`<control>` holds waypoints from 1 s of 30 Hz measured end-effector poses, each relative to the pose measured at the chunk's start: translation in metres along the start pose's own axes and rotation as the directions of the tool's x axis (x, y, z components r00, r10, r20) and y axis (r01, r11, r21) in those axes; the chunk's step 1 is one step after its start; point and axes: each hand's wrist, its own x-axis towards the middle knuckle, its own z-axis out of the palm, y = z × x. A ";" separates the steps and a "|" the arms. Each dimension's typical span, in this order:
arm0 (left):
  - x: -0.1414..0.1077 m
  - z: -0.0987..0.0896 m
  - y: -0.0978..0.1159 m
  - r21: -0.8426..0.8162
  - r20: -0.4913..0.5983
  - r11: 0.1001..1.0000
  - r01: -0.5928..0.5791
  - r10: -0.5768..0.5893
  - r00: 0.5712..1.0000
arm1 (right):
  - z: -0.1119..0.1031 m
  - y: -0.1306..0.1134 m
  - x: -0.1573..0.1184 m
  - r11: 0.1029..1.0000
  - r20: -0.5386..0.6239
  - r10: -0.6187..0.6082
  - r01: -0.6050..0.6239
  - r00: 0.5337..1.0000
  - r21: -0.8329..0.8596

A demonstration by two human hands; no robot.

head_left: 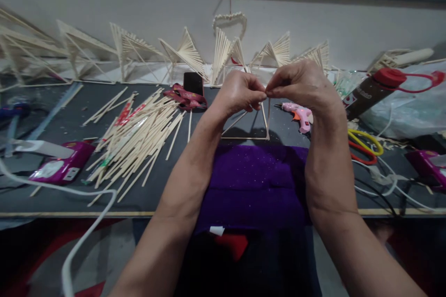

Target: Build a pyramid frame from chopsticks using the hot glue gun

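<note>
Under my hands stands a small frame of thin wooden sticks (245, 138), its base bar resting on the dark table and its slanting sticks rising to my fingers. My left hand (240, 93) is closed in a pinch around the frame's upper part. Thumb and forefinger of my right hand (301, 84) pinch at the same top corner, fingertips meeting those of the left. The exact joint between them is hidden. A pink glue gun (302, 116) lies just beyond my right wrist. Purple cloth (258, 181) spreads below the frame.
A heap of loose sticks (139, 139) lies at left, near a phone (193, 84) and red lanyard (186, 97). Several twisted stick models (190, 53) line the wall. At right are a red-capped bottle (372, 90), yellow-handled scissors (365, 141) and cables. A white cord (90, 227) crosses the left edge.
</note>
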 end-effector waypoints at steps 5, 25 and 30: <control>-0.002 0.000 0.003 -0.006 0.006 1.000 0.022 -0.022 1.000 | 0.001 0.001 -0.001 0.999 -0.003 -0.018 0.018 1.000 0.028; 0.001 -0.001 -0.002 -0.044 0.020 0.999 0.003 -0.002 1.000 | -0.005 0.000 -0.002 0.996 0.042 -0.003 0.000 0.999 0.089; 0.002 -0.001 -0.004 -0.058 0.003 0.998 0.001 0.000 1.000 | -0.003 0.007 0.001 0.995 0.042 -0.003 -0.001 0.999 0.102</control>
